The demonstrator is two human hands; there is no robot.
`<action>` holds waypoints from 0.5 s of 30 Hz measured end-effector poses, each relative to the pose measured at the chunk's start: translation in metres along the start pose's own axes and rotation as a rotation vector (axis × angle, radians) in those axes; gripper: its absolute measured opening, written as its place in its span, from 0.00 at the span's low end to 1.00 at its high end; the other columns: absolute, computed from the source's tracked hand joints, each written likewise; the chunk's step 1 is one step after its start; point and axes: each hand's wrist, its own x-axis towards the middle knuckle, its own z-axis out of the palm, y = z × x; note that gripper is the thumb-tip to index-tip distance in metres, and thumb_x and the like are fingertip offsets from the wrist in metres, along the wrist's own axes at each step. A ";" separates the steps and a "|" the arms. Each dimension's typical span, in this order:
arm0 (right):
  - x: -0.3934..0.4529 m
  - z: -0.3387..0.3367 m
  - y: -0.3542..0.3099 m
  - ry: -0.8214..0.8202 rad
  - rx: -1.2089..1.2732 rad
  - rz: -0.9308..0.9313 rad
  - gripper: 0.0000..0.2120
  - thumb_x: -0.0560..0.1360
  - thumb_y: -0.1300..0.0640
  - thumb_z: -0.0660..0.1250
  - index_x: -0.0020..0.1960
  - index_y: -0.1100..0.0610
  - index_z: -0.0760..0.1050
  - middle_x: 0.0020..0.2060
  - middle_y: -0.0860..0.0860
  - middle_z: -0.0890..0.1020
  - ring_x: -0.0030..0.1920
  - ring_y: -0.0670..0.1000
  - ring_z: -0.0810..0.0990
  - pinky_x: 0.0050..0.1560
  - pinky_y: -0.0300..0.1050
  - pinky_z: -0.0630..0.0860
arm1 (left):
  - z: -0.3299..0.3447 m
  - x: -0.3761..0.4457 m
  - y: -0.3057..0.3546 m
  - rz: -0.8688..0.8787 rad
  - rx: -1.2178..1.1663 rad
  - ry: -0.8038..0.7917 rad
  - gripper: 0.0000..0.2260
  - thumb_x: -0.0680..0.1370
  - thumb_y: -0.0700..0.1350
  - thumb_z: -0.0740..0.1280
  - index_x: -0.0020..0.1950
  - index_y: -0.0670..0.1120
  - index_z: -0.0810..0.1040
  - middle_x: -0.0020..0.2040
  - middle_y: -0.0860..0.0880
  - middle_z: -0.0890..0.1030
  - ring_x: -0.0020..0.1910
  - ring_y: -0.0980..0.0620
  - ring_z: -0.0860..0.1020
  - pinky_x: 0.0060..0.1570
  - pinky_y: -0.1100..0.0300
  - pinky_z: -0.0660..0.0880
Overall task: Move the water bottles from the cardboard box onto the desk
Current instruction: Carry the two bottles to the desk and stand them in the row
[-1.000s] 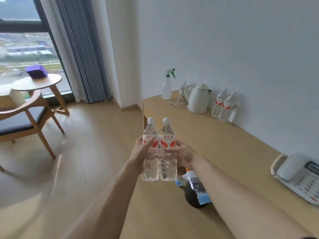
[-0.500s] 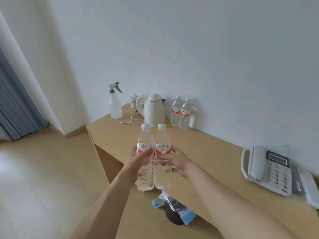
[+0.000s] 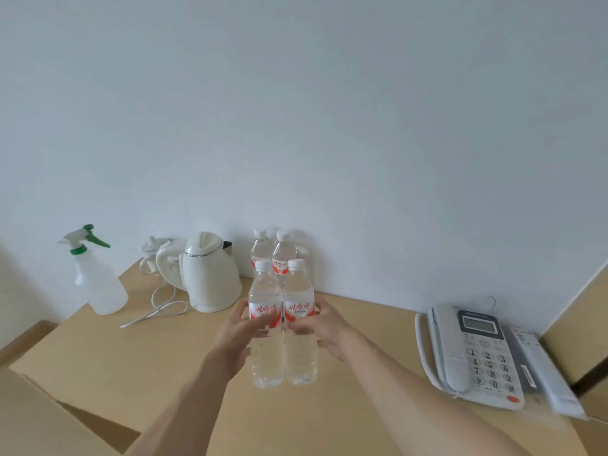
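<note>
The left hand (image 3: 241, 330) curls round the left bottle (image 3: 266, 327), fingers and thumb wrapped across its red-and-white label. The right hand (image 3: 324, 327) grips the right bottle (image 3: 299, 324) the same way. The two clear bottles stand upright and pressed side by side, white caps up, held over the middle of the desk (image 3: 131, 363); whether their bases touch the wood is hard to tell from this angle.

Behind them, against the wall (image 3: 329, 110), two more water bottles (image 3: 273, 255) stand together on the desk, just right of a white electric kettle (image 3: 210, 274). The kettle's cord (image 3: 158, 311) loops over the wood to the left, toward a translucent spray bottle (image 3: 98, 281) with a green trigger near the desk's far-left corner.

The desk is pale tan wood, matte, running along a plain white wall. To the right sits a white corded telephone (image 3: 473, 353) with a keypad and small display, and beside it a flat white card or remote (image 3: 546, 370), too blurred to identify.
</note>
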 end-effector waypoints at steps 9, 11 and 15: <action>0.022 -0.033 -0.004 0.233 -0.145 0.010 0.29 0.66 0.62 0.78 0.60 0.45 0.72 0.49 0.42 0.84 0.45 0.37 0.81 0.39 0.34 0.71 | 0.012 0.079 0.014 0.028 0.222 -0.313 0.28 0.72 0.35 0.77 0.67 0.48 0.70 0.53 0.43 0.86 0.48 0.48 0.85 0.39 0.63 0.78; 0.023 -0.037 -0.003 0.287 -0.169 0.009 0.29 0.65 0.63 0.78 0.60 0.46 0.72 0.50 0.44 0.84 0.49 0.41 0.81 0.42 0.37 0.72 | 0.016 0.092 0.015 0.049 0.279 -0.344 0.30 0.71 0.33 0.78 0.67 0.49 0.71 0.53 0.41 0.85 0.50 0.44 0.84 0.44 0.56 0.80; 0.027 -0.045 0.000 0.399 -0.165 0.016 0.29 0.64 0.64 0.79 0.59 0.46 0.73 0.50 0.44 0.84 0.52 0.46 0.81 0.43 0.41 0.74 | 0.026 0.118 0.015 0.115 0.365 -0.372 0.31 0.67 0.34 0.81 0.64 0.47 0.72 0.57 0.41 0.80 0.52 0.43 0.83 0.46 0.52 0.82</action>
